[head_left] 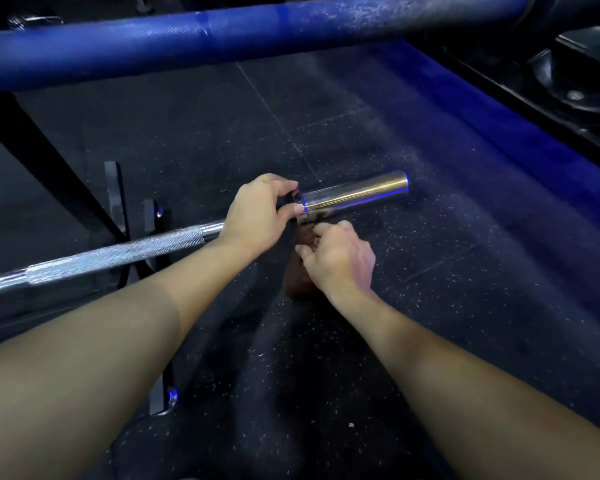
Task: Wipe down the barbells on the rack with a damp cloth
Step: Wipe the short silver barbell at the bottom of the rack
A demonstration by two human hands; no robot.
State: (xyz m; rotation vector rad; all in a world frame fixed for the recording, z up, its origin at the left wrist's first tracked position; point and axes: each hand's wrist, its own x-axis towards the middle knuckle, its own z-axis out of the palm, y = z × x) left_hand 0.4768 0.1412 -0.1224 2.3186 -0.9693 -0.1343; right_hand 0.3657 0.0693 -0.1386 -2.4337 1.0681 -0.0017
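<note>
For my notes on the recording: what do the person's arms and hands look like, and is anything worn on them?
Both forearms are bare up to the frame edge: no sleeves show. The left hand and right hand wear no gloves, and no watch, ring or wristband is visible.

Bare forearms, no sleeves or gloves

Glossy chrome barbell sleeve (357,195), rough knurled metal shaft (118,254), speckled matt rubber floor (430,271)

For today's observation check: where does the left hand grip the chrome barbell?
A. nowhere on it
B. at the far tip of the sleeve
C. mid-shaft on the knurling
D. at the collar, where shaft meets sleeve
D: the left hand curls round the collar of the barbell, with the sleeve beyond it bare.
</note>
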